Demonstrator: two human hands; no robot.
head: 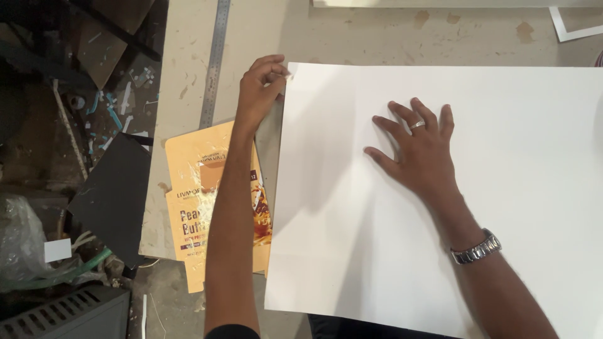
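Head view: one large white sheet of board (440, 207) lies flat on the worn wooden worktable (352, 37), already laid out and held steady. The left hand (260, 88) pinches its upper-left corner, fingers closed on the edge; the right hand (418, 150) presses flat, fingers spread. One steel ruler (215, 59) and one flattened orange carton (191, 201) lie beside it, unused.
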